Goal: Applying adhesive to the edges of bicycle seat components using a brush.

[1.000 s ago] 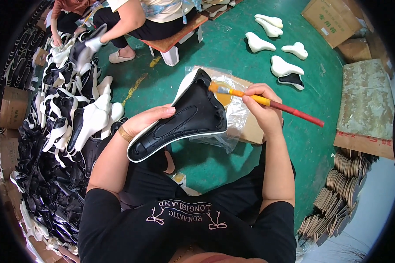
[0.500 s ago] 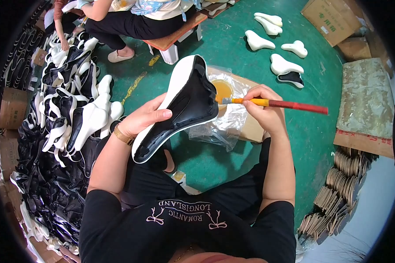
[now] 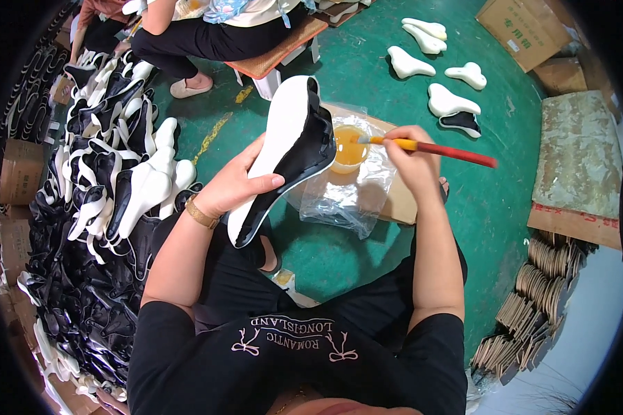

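My left hand [image 3: 237, 181] grips a white and black bicycle saddle [image 3: 284, 131] by its side, thumb across the black underside. The saddle is tilted, its wide end pointing away and its narrow end toward me. My right hand [image 3: 414, 155] is closed round a brush [image 3: 446, 153] with a red and yellow handle. The brush's bristles hang over a round tub of amber liquid [image 3: 348, 156], just right of the saddle. Whether they touch the liquid I cannot tell. Clear plastic sheeting [image 3: 349, 206] lies beneath the tub on a cardboard box [image 3: 399, 200].
A heap of white and black saddle pieces [image 3: 145, 190] rises on my left. Several white saddles [image 3: 410, 63] lie on the green floor [image 3: 488, 207] at the far right. Cardboard boxes [image 3: 522, 31] and stacked brown pieces [image 3: 526, 297] line the right. Another person [image 3: 208, 45] sits ahead on a stool.
The brush has moved off the saddle's edge to above the tub. My left hand has turned the saddle so more of its white side shows and less of the black underside.
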`<state>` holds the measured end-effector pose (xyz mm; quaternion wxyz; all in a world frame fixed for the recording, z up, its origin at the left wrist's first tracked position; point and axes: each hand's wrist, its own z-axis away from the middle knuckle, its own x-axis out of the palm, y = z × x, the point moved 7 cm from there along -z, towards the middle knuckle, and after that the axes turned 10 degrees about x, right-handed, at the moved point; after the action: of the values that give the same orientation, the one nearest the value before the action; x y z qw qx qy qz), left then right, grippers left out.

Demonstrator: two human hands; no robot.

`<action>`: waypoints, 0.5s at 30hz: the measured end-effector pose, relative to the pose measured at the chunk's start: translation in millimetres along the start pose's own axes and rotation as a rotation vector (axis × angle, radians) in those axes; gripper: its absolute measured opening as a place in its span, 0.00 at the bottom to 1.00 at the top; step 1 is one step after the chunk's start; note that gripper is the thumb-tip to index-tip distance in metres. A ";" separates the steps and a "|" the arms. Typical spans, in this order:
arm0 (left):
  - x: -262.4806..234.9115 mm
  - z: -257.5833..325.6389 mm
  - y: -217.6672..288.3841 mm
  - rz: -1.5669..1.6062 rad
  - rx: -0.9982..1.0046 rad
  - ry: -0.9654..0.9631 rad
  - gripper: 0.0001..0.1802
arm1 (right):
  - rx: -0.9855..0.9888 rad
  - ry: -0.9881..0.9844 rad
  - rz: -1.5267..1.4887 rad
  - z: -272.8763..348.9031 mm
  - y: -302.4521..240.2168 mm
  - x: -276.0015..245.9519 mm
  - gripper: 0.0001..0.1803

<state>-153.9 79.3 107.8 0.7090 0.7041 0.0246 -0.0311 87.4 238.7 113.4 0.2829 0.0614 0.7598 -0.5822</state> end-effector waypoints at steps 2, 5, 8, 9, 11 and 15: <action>-1.4 1.4 -3.8 0.054 -0.019 0.007 0.49 | 0.037 0.021 -0.156 -0.9 -5.3 -11.3 0.06; -1.9 0.4 -6.5 0.086 -0.032 0.006 0.50 | 0.300 -0.155 -0.570 5.6 -0.8 -8.5 0.05; -0.1 -1.5 -2.5 0.020 0.003 -0.023 0.51 | 0.299 -0.202 -0.412 5.4 0.6 -3.3 0.06; 1.4 -2.1 0.0 -0.024 0.034 -0.046 0.51 | 0.302 -0.200 -0.412 5.1 0.7 -0.7 0.06; -2.2 -0.8 -5.5 -0.128 0.056 -0.077 0.51 | 0.149 -0.065 -0.384 2.1 -9.7 -5.0 0.05; 4.6 -1.9 5.4 -0.230 0.100 -0.082 0.51 | -0.061 -0.068 -0.176 4.5 -29.5 -14.5 0.05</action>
<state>-148.8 81.1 112.8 0.6652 0.7292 0.0747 -0.1421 88.6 228.7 145.0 0.2580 -0.0338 0.7696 -0.5831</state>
